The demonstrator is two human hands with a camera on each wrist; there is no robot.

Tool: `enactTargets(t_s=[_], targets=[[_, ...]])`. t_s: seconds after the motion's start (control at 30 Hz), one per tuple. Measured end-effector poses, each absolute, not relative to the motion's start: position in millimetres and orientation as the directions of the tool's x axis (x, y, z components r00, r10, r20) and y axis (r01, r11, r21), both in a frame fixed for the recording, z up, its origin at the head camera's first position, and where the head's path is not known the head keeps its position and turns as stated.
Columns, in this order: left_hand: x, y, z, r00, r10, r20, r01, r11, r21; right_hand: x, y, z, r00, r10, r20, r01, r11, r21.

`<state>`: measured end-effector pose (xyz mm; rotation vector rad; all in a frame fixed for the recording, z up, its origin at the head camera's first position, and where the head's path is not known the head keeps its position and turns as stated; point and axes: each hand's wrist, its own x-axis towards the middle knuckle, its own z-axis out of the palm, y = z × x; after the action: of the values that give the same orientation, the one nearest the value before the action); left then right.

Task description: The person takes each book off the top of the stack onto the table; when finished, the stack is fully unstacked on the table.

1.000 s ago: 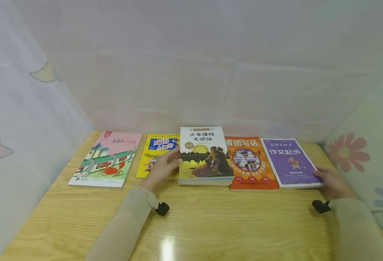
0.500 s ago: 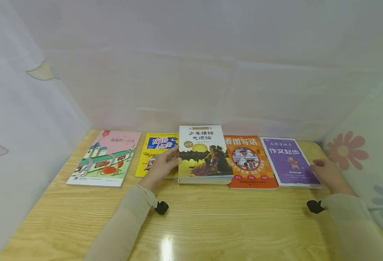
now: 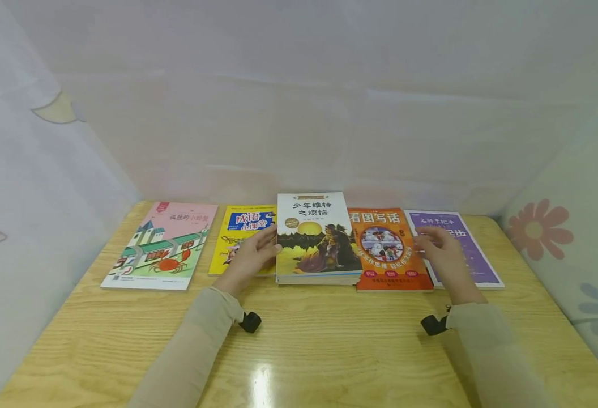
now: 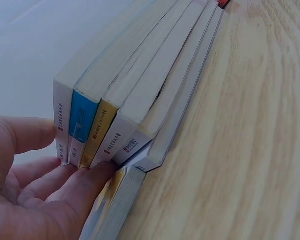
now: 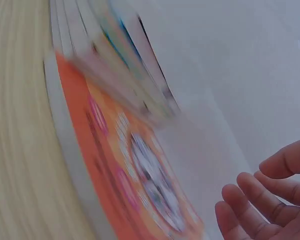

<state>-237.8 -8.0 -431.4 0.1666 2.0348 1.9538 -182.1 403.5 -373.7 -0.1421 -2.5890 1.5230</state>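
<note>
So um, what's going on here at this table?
A person's left hand touches the side of a stack of books on a wooden table. The right hand holds nothing, near the orange book and partly hiding the purple book from the head view. The yellow book and pink book lie left of the stack.

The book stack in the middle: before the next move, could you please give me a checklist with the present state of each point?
1. Left hand on the stack: ok, it touches the spines.
2. Right hand on the stack: not ok, it is apart, near the orange book and purple book.
3. Right hand's grip free: ok, it holds nothing.
4. Pink book clear of the stack: ok, apart at far left.
5. Yellow book not under the stack: cannot tell, its right edge is hidden.
</note>
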Motion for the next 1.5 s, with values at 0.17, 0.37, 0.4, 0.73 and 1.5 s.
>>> enactTargets(t_s=[0.17, 0.37, 0.4, 0.73, 1.5], targets=[[-239, -10, -429, -0.946, 0.298, -0.130, -0.118, 0.060, 0.991, -190, 360, -392, -0.998, 0.066, -0.013, 0.026, 0.200, -0.979], [-238, -8, -425, -0.947, 0.296, -0.120, -0.092, 0.107, 0.990, -195, 324, -412, -0.996, -0.023, -0.081, 0.081, 0.003, -0.997], [-239, -7, -426, -0.947, 0.297, -0.123, -0.095, 0.108, 0.990, -195, 321, -415, -0.995, -0.044, -0.090, 0.091, -0.030, -0.995], [-238, -10, -431, -0.938, 0.325, -0.119, -0.077, 0.140, 0.987, -199, 314, -434, -0.987, -0.144, -0.074, 0.101, -0.190, -0.977], [-238, -7, -433, -0.950, 0.269, -0.160, -0.120, 0.158, 0.980, -203, 311, -440, -0.990, -0.104, -0.090, 0.107, -0.167, -0.980]])
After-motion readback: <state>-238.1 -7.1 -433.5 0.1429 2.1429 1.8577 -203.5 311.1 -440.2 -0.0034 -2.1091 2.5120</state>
